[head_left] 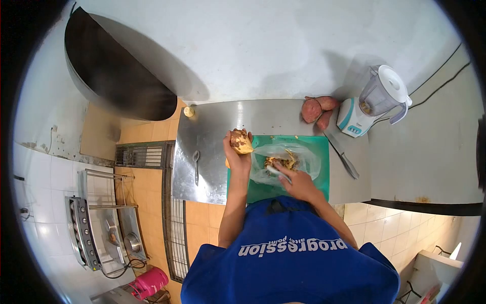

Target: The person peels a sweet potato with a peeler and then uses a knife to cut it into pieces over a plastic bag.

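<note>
Near the left edge of the green cutting board [237, 188], my left hand [239, 158] is closed around a partly peeled sweet potato [240, 142]. Patches of brown skin and yellow flesh show on it. To the right, my right hand [302, 186] grips a slim white tool [277, 173], its kind too small to make out. That tool is over an open clear plastic bag [312, 158] spread on the board. Brown and yellow peelings [289, 162] lie in the bag, just beyond my right fingertips.
Several reddish sweet potatoes [318, 109] sit at the back right of the steel table [210, 116], beside a blender [357, 117]. A knife [345, 161] lies right of the board, a spoon [196, 164] to its left. A pale yellow piece [189, 111] rests at the far left corner.
</note>
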`<state>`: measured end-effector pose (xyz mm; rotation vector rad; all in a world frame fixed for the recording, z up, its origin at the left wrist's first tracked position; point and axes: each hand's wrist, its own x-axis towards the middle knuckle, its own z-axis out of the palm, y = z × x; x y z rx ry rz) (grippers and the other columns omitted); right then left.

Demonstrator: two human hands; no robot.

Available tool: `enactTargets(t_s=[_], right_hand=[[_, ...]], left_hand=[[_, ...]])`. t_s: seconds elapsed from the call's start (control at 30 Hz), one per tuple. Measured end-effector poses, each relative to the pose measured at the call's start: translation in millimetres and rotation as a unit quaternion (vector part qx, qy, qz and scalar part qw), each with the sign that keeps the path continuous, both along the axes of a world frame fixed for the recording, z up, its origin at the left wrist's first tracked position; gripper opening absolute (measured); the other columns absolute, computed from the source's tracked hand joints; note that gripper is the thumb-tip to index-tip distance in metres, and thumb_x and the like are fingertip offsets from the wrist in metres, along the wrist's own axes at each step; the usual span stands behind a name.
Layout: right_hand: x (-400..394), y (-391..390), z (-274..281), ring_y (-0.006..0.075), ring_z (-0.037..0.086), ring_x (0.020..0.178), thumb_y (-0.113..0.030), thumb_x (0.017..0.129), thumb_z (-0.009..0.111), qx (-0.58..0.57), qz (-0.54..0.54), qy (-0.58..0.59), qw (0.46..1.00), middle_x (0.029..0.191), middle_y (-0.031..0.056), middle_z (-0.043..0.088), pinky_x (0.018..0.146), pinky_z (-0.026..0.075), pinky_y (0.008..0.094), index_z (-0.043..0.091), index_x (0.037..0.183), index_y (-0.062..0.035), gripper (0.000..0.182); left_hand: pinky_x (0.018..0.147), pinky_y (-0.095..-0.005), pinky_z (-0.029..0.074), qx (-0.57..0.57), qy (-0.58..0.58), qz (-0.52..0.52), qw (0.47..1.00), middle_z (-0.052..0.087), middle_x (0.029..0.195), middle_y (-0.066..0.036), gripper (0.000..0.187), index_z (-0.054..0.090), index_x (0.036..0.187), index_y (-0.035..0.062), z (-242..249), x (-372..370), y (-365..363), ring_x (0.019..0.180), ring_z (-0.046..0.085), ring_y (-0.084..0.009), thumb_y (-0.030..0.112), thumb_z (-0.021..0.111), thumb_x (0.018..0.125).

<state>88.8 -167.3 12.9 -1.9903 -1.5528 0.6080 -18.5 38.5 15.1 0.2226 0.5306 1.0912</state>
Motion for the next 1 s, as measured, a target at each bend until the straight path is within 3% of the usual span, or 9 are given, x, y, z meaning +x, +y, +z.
enactTargets(t_s=[0.1, 0.17, 0.27, 0.5, 0.7, 0.83, 0.9, 0.93, 1.0], right_hand=[[9.6, 10.7, 31.2, 0.0468, 0.067, 0.083, -0.030, 0.101, 0.054, -0.058, -0.061, 0.098, 0.992, 0.088, 0.0263, 0.069, 0.080, 0.052, 0.0541, 0.051, 0.152, -0.0272, 0.051], [14.0, 20.4, 37.4, 0.0461, 0.066, 0.079, -0.029, 0.101, 0.054, 0.049, -0.070, 0.119, 0.989, 0.084, 0.0257, 0.069, 0.080, 0.052, 0.0529, 0.051, 0.152, -0.0230, 0.051], [10.9, 29.6, 55.3, 0.0467, 0.067, 0.089, -0.028, 0.101, 0.054, 0.031, -0.064, 0.132, 0.989, 0.098, 0.0262, 0.070, 0.083, 0.052, 0.0520, 0.052, 0.151, -0.0181, 0.051], [-2.8, 23.4, 27.4, 0.0469, 0.066, 0.103, -0.027, 0.101, 0.054, 0.118, -0.057, 0.114, 0.985, 0.118, 0.0242, 0.070, 0.094, 0.052, 0.0504, 0.052, 0.151, -0.0173, 0.050], [-13.3, 3.3, 23.3, 0.0464, 0.068, 0.097, -0.027, 0.101, 0.055, -0.064, 0.008, 0.054, 0.996, 0.113, 0.0244, 0.071, 0.089, 0.054, 0.0505, 0.054, 0.149, -0.0164, 0.049], [-2.9, 8.8, 35.7, 0.0451, 0.069, 0.091, -0.028, 0.101, 0.056, -0.019, -0.046, 0.136, 0.989, 0.107, 0.0245, 0.072, 0.085, 0.054, 0.0503, 0.054, 0.149, -0.0182, 0.049], [6.0, 20.9, 45.3, 0.0432, 0.069, 0.087, -0.029, 0.101, 0.055, 0.051, -0.086, 0.169, 0.981, 0.101, 0.0236, 0.073, 0.082, 0.054, 0.0488, 0.055, 0.149, -0.0214, 0.048], [6.9, 32.0, 38.8, 0.0439, 0.069, 0.082, -0.030, 0.101, 0.055, 0.179, -0.073, 0.132, 0.972, 0.094, 0.0225, 0.073, 0.079, 0.053, 0.0495, 0.053, 0.150, -0.0224, 0.050], [12.5, 33.1, 62.9, 0.0446, 0.068, 0.083, -0.030, 0.101, 0.055, 0.080, -0.076, 0.124, 0.986, 0.095, 0.0229, 0.073, 0.079, 0.053, 0.0502, 0.052, 0.151, -0.0216, 0.051]], left_hand=[[0.101, -0.0460, 0.053, 0.014, 0.001, -0.037, 0.999, 0.063, 0.110, -0.005, 0.022, 0.058, 0.111, 0.0100, -14.0, -5.0, -12.3, 0.109, 0.064, -0.0249, 0.029, 0.062, 0.100], [0.099, -0.0447, 0.054, 0.025, -0.014, -0.076, 0.997, 0.063, 0.110, -0.006, 0.022, 0.058, 0.111, 0.0101, -25.0, -2.7, -22.7, 0.109, 0.064, -0.0246, 0.028, 0.062, 0.100], [0.097, -0.0415, 0.054, -0.059, 0.034, -0.149, 0.987, 0.064, 0.110, -0.006, 0.020, 0.058, 0.111, 0.0105, -15.5, 5.5, -37.8, 0.106, 0.065, -0.0251, 0.025, 0.064, 0.098], [0.099, -0.0486, 0.054, -0.051, -0.023, -0.124, 0.991, 0.064, 0.105, -0.006, 0.015, 0.058, 0.103, 0.0126, -21.9, 13.9, -39.1, 0.101, 0.064, -0.0242, 0.023, 0.064, 0.094], [0.101, -0.0482, 0.052, -0.125, -0.171, -0.051, 0.976, 0.067, 0.100, -0.008, 0.019, 0.061, 0.097, 0.0092, -19.4, -2.8, -11.0, 0.095, 0.064, -0.0245, 0.027, 0.064, 0.091], [0.100, -0.0468, 0.051, -0.060, -0.122, -0.050, 0.989, 0.065, 0.101, -0.011, 0.031, 0.062, 0.103, 0.0041, -20.9, -8.5, -13.3, 0.095, 0.062, -0.0269, 0.033, 0.063, 0.092], [0.099, -0.0463, 0.051, -0.100, -0.081, -0.074, 0.989, 0.066, 0.107, -0.012, 0.032, 0.063, 0.103, 0.0045, -23.9, -9.9, -19.1, 0.098, 0.061, -0.0275, 0.035, 0.062, 0.093], [0.098, -0.0444, 0.051, -0.093, -0.080, -0.124, 0.985, 0.066, 0.111, -0.011, 0.034, 0.064, 0.105, 0.0068, -33.0, -11.5, -21.3, 0.105, 0.062, -0.0271, 0.039, 0.062, 0.096], [0.099, -0.0436, 0.051, -0.110, -0.039, -0.132, 0.984, 0.066, 0.111, -0.010, 0.034, 0.064, 0.104, 0.0078, -29.1, -0.2, -28.1, 0.107, 0.062, -0.0264, 0.041, 0.061, 0.097]])
